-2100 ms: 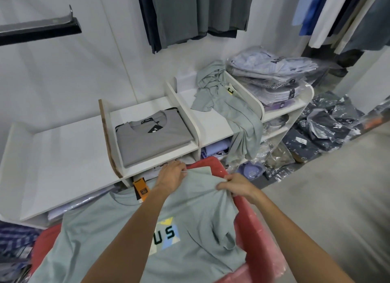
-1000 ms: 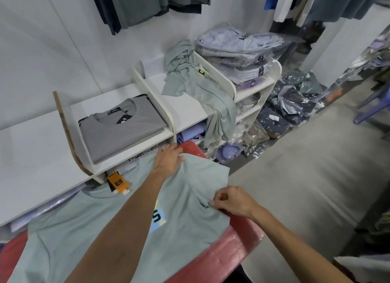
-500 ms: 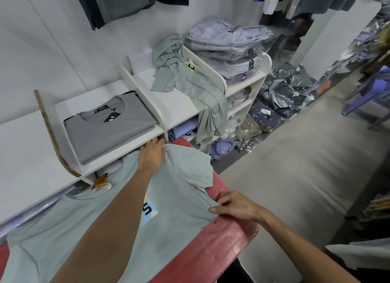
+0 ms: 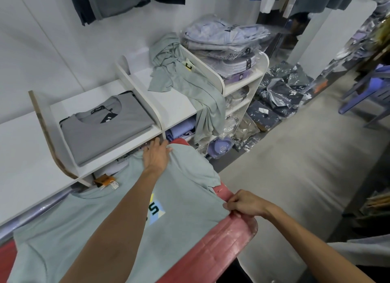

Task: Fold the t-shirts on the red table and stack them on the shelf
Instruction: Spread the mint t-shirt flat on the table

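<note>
Green tee [image 4: 118, 230] lies front-up across the red bench [image 4: 213, 249], collar toward 10 o'clock, printed patch near the middle partly under the left forearm. Its orange tag [image 4: 103, 180] sits at the collar, just below the shelf [image 4: 177, 105] edge.

Left hand [image 4: 157, 157], at 12 o'clock of the tee, rests palm-down on the shoulder, fingers straight and close together, tips reaching the shelf's lower edge. Sleeve [image 4: 200, 173] lies loose at 1 o'clock of the tee, its tip at the bench's rim.

Right hand [image 4: 244, 203], at 3 o'clock of the tee, fingers curled, pinching the tee's side edge at the bench's rim.

Shelf beyond the bench: folded grey tee [image 4: 105, 126] in the compartment at 11 o'clock. Next compartment to the right holds a crumpled green tee [image 4: 185, 82], draped over the front edge and hanging down. Bagged shirts [image 4: 223, 42] are stacked in the compartment at 1 o'clock. Dark bagged garments [image 4: 280, 95] lie on the floor at 2 o'clock.
</note>
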